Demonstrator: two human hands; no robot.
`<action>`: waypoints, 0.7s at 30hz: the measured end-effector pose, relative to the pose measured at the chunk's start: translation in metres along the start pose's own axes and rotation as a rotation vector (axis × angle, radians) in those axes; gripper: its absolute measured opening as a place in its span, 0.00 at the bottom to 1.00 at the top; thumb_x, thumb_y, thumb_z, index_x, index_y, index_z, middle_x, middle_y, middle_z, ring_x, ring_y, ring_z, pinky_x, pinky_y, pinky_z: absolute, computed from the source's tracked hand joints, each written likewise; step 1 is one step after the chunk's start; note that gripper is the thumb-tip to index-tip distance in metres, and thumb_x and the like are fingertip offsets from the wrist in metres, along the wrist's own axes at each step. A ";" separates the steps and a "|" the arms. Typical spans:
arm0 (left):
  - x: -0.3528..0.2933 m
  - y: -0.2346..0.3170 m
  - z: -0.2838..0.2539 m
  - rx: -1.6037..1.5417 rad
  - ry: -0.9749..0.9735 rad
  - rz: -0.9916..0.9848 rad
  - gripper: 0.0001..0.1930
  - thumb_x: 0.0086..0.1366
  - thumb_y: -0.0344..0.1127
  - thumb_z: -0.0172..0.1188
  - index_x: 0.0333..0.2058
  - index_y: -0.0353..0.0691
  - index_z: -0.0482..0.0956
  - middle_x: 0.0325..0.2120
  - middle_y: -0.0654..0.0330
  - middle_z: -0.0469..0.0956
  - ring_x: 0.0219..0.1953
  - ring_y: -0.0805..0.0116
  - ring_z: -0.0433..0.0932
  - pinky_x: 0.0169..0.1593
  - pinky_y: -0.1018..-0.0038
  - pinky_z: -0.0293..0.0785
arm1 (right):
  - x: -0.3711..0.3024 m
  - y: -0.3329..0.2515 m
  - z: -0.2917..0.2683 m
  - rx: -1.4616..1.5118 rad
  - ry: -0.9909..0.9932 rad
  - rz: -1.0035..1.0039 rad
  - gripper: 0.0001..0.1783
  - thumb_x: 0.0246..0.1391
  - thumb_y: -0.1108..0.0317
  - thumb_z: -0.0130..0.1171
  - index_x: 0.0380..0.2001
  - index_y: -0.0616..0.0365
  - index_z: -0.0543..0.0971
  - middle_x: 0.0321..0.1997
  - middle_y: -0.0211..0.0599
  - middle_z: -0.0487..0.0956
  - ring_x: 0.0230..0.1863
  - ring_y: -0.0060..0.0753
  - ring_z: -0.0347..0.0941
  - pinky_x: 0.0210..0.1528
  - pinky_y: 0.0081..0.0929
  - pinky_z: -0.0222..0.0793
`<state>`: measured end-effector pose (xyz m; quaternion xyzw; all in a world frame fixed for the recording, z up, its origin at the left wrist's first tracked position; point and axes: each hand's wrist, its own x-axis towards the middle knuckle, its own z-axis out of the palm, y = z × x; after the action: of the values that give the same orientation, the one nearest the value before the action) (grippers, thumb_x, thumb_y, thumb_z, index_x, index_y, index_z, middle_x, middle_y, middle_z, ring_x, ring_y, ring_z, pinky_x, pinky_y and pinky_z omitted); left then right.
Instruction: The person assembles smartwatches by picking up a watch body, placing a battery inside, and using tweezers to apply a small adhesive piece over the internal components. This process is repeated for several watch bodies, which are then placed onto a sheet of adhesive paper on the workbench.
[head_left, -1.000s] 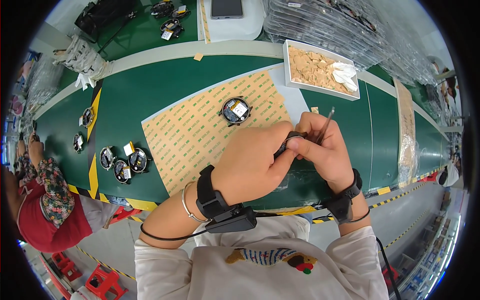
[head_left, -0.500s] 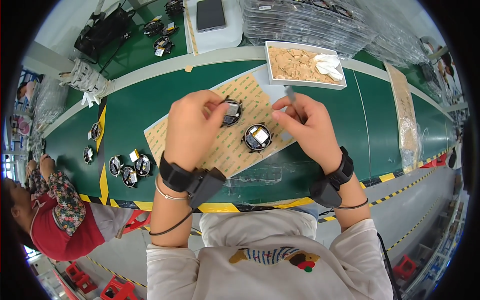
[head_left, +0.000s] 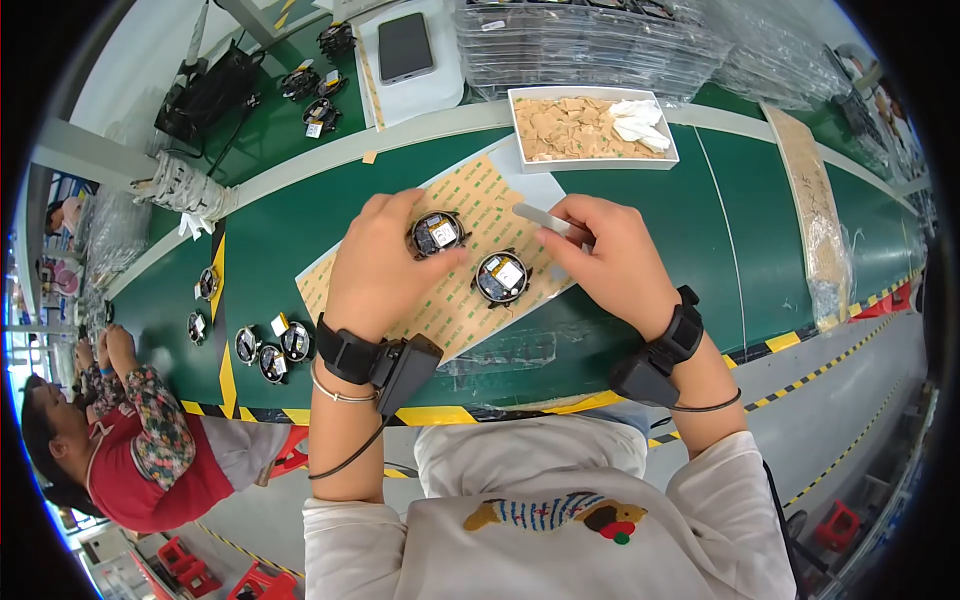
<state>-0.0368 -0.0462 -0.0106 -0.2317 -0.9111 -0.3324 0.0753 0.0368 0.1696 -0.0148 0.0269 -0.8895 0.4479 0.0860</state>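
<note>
My left hand (head_left: 382, 265) curves its thumb and fingers around a round smartwatch body (head_left: 437, 235). The watch's inside faces up, with a pale battery and small boards showing. In my right hand (head_left: 615, 255) a thin, flat grey metal tool (head_left: 545, 217) is pinched between thumb and fingers, its blunt end pointing left toward that watch. A second open smartwatch body (head_left: 501, 278) lies apart from both hands, between them and slightly nearer to me. Both watches rest on a tan sheet of adhesive pieces (head_left: 465, 190) with small green marks.
Several open watch bodies (head_left: 271, 362) lie at the left on the green table (head_left: 640, 220). A white box (head_left: 596, 163) of tan paper scraps stands beyond the sheet, near stacked clear trays (head_left: 590, 50) and a phone (head_left: 406, 47). At far left another person (head_left: 140, 440) sits.
My left hand has lowered the watch body onto the sheet, turning its inside upward. The tool in my right hand has swung from pointing away to pointing left.
</note>
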 end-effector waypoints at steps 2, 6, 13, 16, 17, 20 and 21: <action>0.000 -0.001 0.000 0.051 -0.111 0.020 0.19 0.45 0.39 0.68 0.33 0.31 0.78 0.28 0.50 0.75 0.31 0.52 0.74 0.37 0.64 0.71 | 0.000 0.001 -0.002 -0.009 0.012 0.000 0.10 0.48 0.67 0.61 0.26 0.64 0.75 0.16 0.32 0.69 0.17 0.22 0.61 0.21 0.21 0.58; 0.004 0.007 -0.006 0.138 -0.197 0.016 0.22 0.43 0.40 0.69 0.35 0.31 0.77 0.27 0.50 0.74 0.31 0.51 0.74 0.36 0.63 0.71 | -0.003 0.000 -0.006 -0.008 0.044 -0.040 0.10 0.48 0.67 0.61 0.26 0.64 0.74 0.18 0.34 0.71 0.18 0.24 0.63 0.22 0.21 0.60; -0.013 0.058 0.000 0.082 -0.289 -0.022 0.22 0.41 0.38 0.70 0.35 0.33 0.75 0.28 0.52 0.75 0.32 0.54 0.76 0.36 0.67 0.72 | -0.006 0.002 -0.015 -0.027 0.077 -0.060 0.10 0.47 0.66 0.60 0.27 0.64 0.74 0.20 0.38 0.73 0.19 0.30 0.68 0.23 0.25 0.63; -0.019 0.063 0.012 0.188 -0.333 0.044 0.22 0.41 0.38 0.70 0.33 0.32 0.75 0.28 0.50 0.75 0.32 0.52 0.76 0.36 0.65 0.72 | -0.008 0.004 -0.015 -0.040 0.089 -0.082 0.10 0.47 0.66 0.60 0.27 0.64 0.75 0.20 0.38 0.73 0.20 0.30 0.69 0.23 0.25 0.63; -0.020 0.063 0.014 0.193 -0.329 0.068 0.21 0.41 0.38 0.70 0.33 0.32 0.75 0.28 0.50 0.75 0.32 0.51 0.75 0.36 0.65 0.72 | -0.008 0.004 -0.015 -0.048 0.091 -0.096 0.10 0.47 0.66 0.60 0.27 0.64 0.75 0.20 0.39 0.73 0.20 0.31 0.69 0.24 0.25 0.64; -0.021 0.059 0.017 0.208 -0.313 0.109 0.21 0.40 0.38 0.70 0.32 0.32 0.75 0.28 0.49 0.75 0.32 0.50 0.75 0.36 0.64 0.71 | -0.007 0.002 -0.018 -0.054 0.077 -0.072 0.10 0.47 0.67 0.60 0.27 0.64 0.74 0.21 0.39 0.73 0.20 0.31 0.69 0.24 0.25 0.64; -0.018 0.057 0.015 0.213 -0.322 0.103 0.21 0.41 0.39 0.69 0.32 0.33 0.75 0.28 0.49 0.75 0.32 0.51 0.75 0.36 0.64 0.71 | -0.005 0.000 -0.018 -0.055 0.066 -0.066 0.10 0.47 0.67 0.60 0.27 0.64 0.74 0.21 0.39 0.73 0.20 0.31 0.69 0.24 0.25 0.64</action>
<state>0.0066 -0.0050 0.0046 -0.3187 -0.9284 -0.1885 -0.0303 0.0439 0.1837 -0.0054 0.0392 -0.8969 0.4206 0.1308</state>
